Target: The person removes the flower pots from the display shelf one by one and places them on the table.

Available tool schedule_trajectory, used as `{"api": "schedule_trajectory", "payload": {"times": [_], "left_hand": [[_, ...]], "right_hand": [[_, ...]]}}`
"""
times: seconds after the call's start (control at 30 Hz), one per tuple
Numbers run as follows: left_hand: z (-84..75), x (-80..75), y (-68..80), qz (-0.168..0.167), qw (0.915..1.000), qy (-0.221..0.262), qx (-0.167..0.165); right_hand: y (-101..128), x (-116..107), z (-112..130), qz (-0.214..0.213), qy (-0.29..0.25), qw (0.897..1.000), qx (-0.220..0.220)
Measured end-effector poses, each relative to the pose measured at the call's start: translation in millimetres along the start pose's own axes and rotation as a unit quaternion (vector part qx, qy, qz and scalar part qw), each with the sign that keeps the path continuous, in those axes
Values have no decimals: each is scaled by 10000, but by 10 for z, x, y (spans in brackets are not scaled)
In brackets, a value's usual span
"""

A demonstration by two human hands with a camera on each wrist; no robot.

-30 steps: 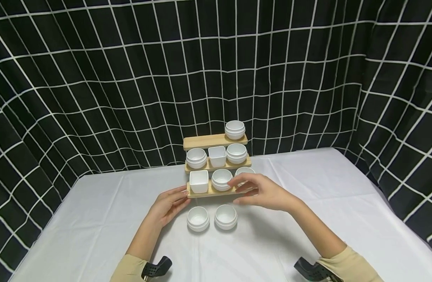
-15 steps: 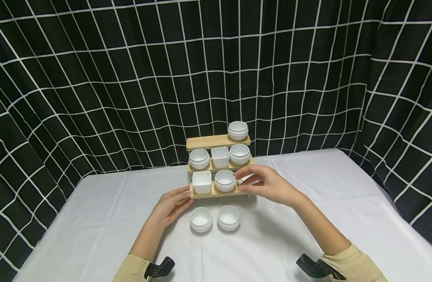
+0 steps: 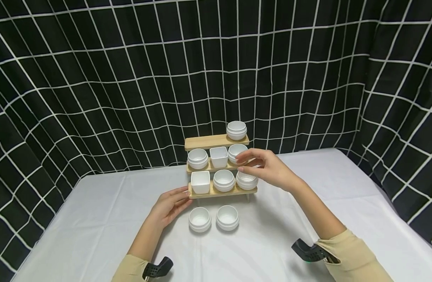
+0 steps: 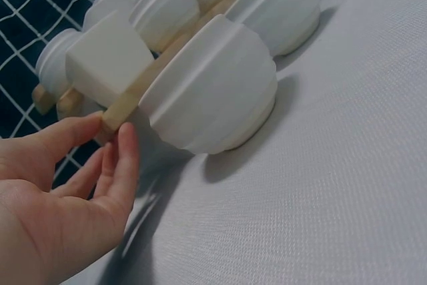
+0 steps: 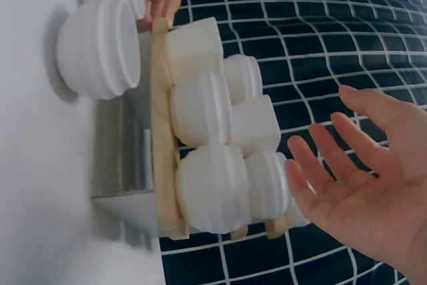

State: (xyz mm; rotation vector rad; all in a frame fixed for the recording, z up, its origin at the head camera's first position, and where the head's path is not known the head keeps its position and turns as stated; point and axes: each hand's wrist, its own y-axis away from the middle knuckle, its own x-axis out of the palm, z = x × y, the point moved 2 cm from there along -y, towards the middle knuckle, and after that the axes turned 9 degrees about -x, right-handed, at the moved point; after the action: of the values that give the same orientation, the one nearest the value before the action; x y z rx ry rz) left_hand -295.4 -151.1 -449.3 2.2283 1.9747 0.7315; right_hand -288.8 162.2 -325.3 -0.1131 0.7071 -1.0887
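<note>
1. Table [image 3: 307, 184]: white cloth, carries everything.
2. Wooden rack [image 3: 219, 192]: three steps, standing mid-table, seven white cups on it.
3. Right hand [image 3: 269, 166]: held above the lowest step's right-end cup [image 3: 246, 180], fingers spread and relaxed, holding nothing.
4. Left hand [image 3: 168, 205]: straight fingertips touching the rack's lower left end.
5. Two cups [image 3: 200, 218] on the cloth, just before the rack.

From my feed: glossy white ceramic bowls [image 3: 224, 179] on a pale tan wooden tiered rack [image 3: 216, 141], plain white tablecloth [image 3: 96, 219], black backdrop curtain with white grid lines [image 3: 96, 78], beige sleeves [image 3: 353, 254].
</note>
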Motion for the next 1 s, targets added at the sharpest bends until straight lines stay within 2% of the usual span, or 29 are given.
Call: {"api": "schedule_trajectory", "payload": {"times": [0.3, 0.47, 1.0], "left_hand": [[-7, -14, 4, -46, 10000, 1, -27], [-10, 2, -4, -107, 9999, -9, -28], [-9, 26, -12, -124, 9999, 14, 28]], "right_hand": [[-184, -134, 85, -181, 175, 9997, -78], [-265, -227, 115, -244, 240, 9994, 26], [-519, -460, 21, -703, 190, 9973, 110]]}}
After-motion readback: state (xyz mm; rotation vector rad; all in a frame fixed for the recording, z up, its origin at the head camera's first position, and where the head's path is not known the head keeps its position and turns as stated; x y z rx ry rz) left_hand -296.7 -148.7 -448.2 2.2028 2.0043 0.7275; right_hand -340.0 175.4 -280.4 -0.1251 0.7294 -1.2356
